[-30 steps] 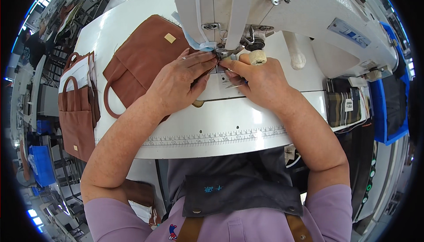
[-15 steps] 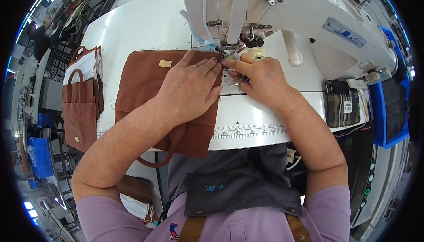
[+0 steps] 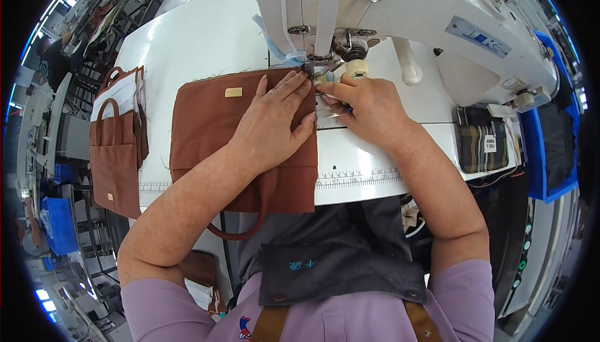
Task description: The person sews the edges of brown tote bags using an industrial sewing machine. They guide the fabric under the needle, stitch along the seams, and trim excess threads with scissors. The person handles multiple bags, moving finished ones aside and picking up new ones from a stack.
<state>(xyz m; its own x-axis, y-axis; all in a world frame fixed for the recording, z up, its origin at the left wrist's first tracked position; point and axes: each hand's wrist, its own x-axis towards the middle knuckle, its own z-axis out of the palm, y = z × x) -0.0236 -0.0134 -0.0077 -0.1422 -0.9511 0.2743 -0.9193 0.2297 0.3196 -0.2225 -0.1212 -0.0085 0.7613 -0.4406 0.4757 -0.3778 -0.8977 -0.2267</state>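
Observation:
A brown bag panel [image 3: 203, 114] with a small gold-coloured plate [image 3: 233, 92] and a looped handle [image 3: 267, 198] lies under the head of a white sewing machine [image 3: 400, 14]. On the panel rests my left hand [image 3: 275, 114], flat with fingers outstretched toward the needle area. My right hand [image 3: 372, 108] is closed beside the panel's right edge, its index fingertip at that edge close to the presser foot. A shiny metal piece [image 3: 336, 108] shows below its curled fingers; whether the hand grips it is hidden.
More brown bag pieces with handles [image 3: 115, 148] hang over the table's left side. A dark plaid fabric stack [image 3: 482, 145] lies at the right, near a blue bin [image 3: 550, 179]. A printed ruler scale [image 3: 356, 178] runs along the front of the white table [image 3: 206, 42].
The brown panel has turned slightly, its lower part swinging to the right so its side edge is straighter. My left hand has turned along with it; my right hand stays by the needle.

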